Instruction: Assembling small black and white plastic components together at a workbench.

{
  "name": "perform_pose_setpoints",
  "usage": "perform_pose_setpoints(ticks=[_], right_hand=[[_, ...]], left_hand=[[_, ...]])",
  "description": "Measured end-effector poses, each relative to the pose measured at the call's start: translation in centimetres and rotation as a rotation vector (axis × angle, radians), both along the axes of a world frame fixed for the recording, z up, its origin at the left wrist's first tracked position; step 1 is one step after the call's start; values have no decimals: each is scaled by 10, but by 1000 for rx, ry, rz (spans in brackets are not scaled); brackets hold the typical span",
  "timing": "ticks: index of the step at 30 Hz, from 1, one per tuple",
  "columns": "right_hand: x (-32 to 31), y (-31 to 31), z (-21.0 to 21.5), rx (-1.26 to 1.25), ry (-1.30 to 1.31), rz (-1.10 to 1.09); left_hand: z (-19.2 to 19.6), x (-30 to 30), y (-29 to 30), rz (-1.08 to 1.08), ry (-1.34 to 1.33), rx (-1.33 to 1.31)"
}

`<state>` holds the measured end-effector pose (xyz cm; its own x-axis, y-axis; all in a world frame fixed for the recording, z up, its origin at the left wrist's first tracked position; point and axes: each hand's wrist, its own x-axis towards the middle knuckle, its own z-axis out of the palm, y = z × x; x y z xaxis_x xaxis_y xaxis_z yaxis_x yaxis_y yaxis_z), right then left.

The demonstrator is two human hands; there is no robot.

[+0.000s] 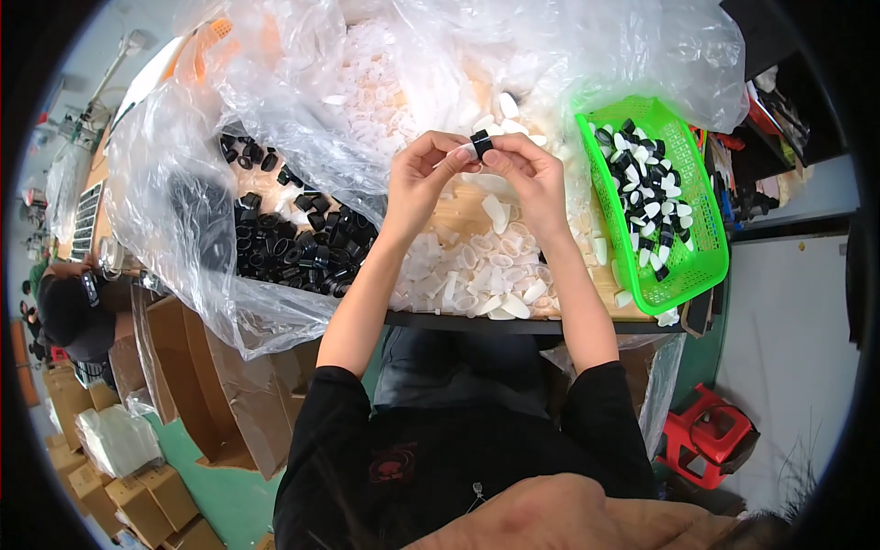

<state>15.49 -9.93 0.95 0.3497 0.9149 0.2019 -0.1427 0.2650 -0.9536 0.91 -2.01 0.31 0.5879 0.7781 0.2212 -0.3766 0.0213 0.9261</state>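
Mid-assembly: my left hand point(423, 170) & right hand point(527, 170) each pinch the small black cap point(479, 142) between fingertips, above the white pcs pile point(477, 275); next I'd say seat it squarely w/ firm press.

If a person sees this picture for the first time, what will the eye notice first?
Probably the bright green basket at the right, filled with black-and-white pieces. Next, at the centre, the left hand and right hand pinch one small black ring between them, above the white caps and beside the heap of black rings on clear plastic.
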Motion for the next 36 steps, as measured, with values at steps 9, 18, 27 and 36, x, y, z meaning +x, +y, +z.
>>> perform_pose_setpoints(ticks=[9,18,27,36], right_hand=[[-3,1,0,46,86,-39],[4,1,-4,29,43,19],[4,2,-2,-17,6,8],[6,0,7,-49,-325,27]], left_hand=[[-1,2,-2,5,-127,-25],[1,-3,4,-66,-89,-189],[-5,-1,0,52,139,90],[-3,1,6,51,113,87]])
